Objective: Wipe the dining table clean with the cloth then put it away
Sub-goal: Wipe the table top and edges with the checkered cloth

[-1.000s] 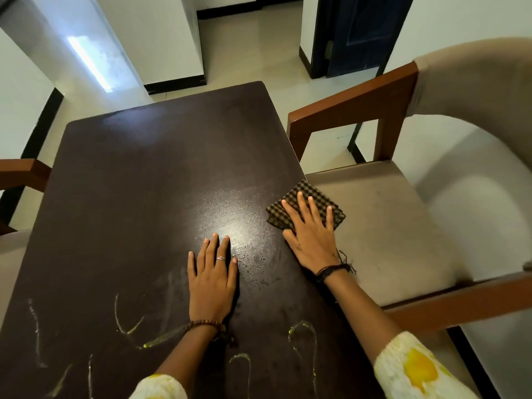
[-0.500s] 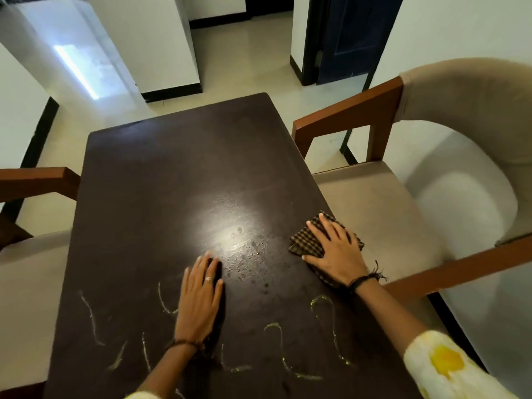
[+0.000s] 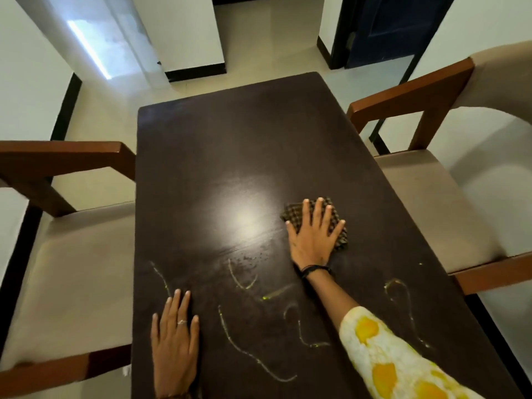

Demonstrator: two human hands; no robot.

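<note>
Right hand (image 3: 313,234), fingers spread flat, presses checked cloth (image 3: 335,218) onto dark desk (image 3: 244,156), right of centre. Left hand (image 3: 175,341) flat, empty. Yellowish streaks (image 3: 244,283), possibly residue, nearby.

Bright glare patch on the dark table (image 3: 244,133); wide-angle bending at edges.

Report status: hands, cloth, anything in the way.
Right hand flat, pressing checked cloth on table. Left hand flat on table. Yellowish streaks remain near edge. Path unobstructed.
</note>
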